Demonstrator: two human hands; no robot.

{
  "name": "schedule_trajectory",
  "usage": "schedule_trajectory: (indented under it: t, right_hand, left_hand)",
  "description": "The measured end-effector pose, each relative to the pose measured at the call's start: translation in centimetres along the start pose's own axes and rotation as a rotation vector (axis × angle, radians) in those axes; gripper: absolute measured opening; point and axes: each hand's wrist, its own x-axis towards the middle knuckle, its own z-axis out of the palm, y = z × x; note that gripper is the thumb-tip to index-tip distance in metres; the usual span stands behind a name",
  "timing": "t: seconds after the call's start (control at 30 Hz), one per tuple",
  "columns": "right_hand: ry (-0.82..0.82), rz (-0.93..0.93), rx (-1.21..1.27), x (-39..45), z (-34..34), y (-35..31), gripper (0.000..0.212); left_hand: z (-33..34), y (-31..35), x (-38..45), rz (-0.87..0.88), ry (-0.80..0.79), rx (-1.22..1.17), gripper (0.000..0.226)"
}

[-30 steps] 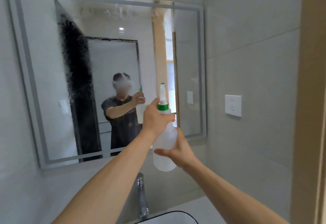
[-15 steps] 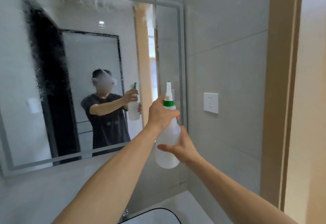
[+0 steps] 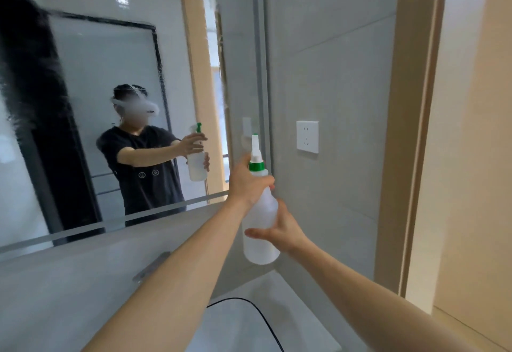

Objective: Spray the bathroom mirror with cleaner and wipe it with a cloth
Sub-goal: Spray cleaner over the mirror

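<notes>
Your left hand [image 3: 249,182] is wrapping its fingers around the neck of the spray bottle [image 3: 260,230], just under the green collar, while your right hand [image 3: 279,230] is cupping the bottle's body from behind, holding it upright before the mirror's [image 3: 91,69] right edge. A wall socket [image 3: 307,136] is sitting on the tiled wall just right of the nozzle, and the basin's [image 3: 249,324] dark rim is showing below your arms. The mirror's left part is running out of frame, its upper area is blurring under droplets, and the tap [image 3: 151,267] is smearing into the wall.
</notes>
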Motion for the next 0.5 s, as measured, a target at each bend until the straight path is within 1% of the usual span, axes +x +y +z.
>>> schedule_trajectory:
  t: [0.17, 0.23, 0.3, 0.37, 0.5]
  right_hand:
    - [-0.007, 0.065, -0.007, -1.3, 0.4, 1.9, 0.091]
    - [0.0, 0.087, -0.02, -1.9, 0.6, 2.6, 0.087]
    - [0.001, 0.097, -0.019, -2.4, 0.7, 3.2, 0.085]
    - [-0.013, 0.11, -0.041, -2.9, 1.0, 3.7, 0.087]
    - [-0.056, 0.15, -0.072, -3.9, 2.1, 4.5, 0.089]
  left_hand:
    - [1.0, -1.9, -1.2, -0.071, 0.029, 0.015, 0.034]
    - [1.5, -2.7, -1.7, -0.08, 0.024, 0.0, 0.033]
    - [1.6, -3.4, -2.3, -0.089, 0.015, -0.024, 0.037]
    - [1.6, -4.0, -2.8, -0.106, 0.004, -0.031, 0.045]
    - [1.0, -6.0, -4.0, -0.168, 0.009, -0.043, 0.047]
